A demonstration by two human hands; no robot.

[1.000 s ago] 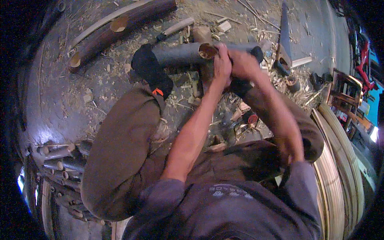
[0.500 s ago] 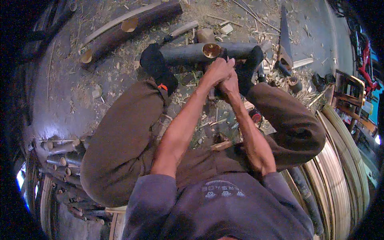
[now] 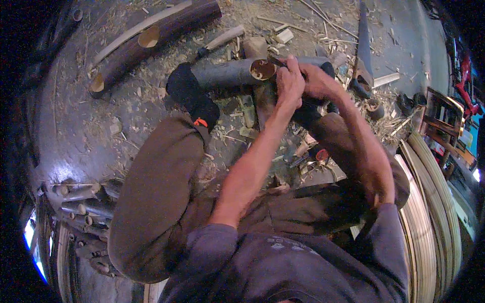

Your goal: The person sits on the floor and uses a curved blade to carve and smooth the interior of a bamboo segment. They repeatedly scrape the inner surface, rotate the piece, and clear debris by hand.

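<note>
A grey bamboo pole (image 3: 222, 73) lies crosswise, braced by my black-covered feet. It has a round cut hole (image 3: 263, 69) with a pale rim, its inside reddish-brown. At the hole's right edge a dark knife-like blade (image 3: 276, 61) points left; its handle is hidden by my hands. My right hand (image 3: 319, 81) is closed round the tool on the right. My left hand (image 3: 291, 83) presses against it beside the hole, thumb raised and fingers curled. Below the pole, a brown wooden piece (image 3: 265, 101) runs toward me.
A handsaw (image 3: 362, 55) lies at the right, amid wood chips. A dark pole with two cut openings (image 3: 131, 55) lies far left, with a pale-handled tool (image 3: 222, 38) nearby. Bamboo pieces (image 3: 81, 202) are stacked at left; long slats (image 3: 424, 217) stand at right.
Both hands have moved right, and my right forearm has swung outward to the right. The dark blade now lies slanted at the hole's right edge. The pole appears shifted slightly left.
</note>
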